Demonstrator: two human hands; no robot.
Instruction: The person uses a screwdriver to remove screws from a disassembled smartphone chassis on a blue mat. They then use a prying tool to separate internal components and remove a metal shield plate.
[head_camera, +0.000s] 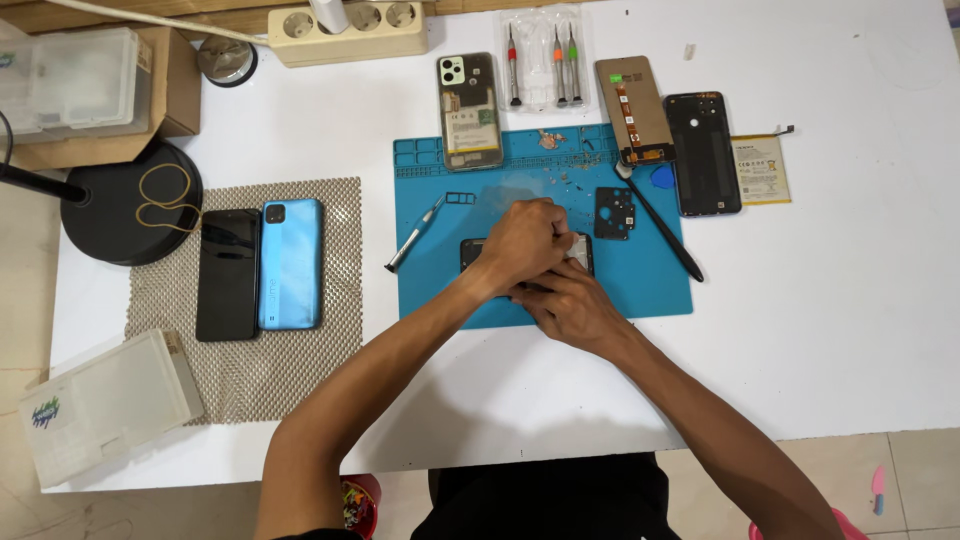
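Observation:
My left hand (522, 240) and my right hand (566, 305) close together over a small dark phone part (583, 250) lying on the blue work mat (650, 280). Both hands cover most of it; only its dark edges show at left and right. What the fingers pinch is hidden. A silver screwdriver (414, 237) lies just left of my left hand. A black plastic cover piece (614, 212) and a long black spudger (660, 235) lie to the right.
An opened phone (470, 110), a screen panel (633, 110), a black back cover (703, 153) and a battery (762, 170) sit along the back. Two phones (260, 265) lie on a mesh pad at left. Plastic boxes (105, 400), a lamp base (130, 205) and a power strip (345, 30) stand nearby.

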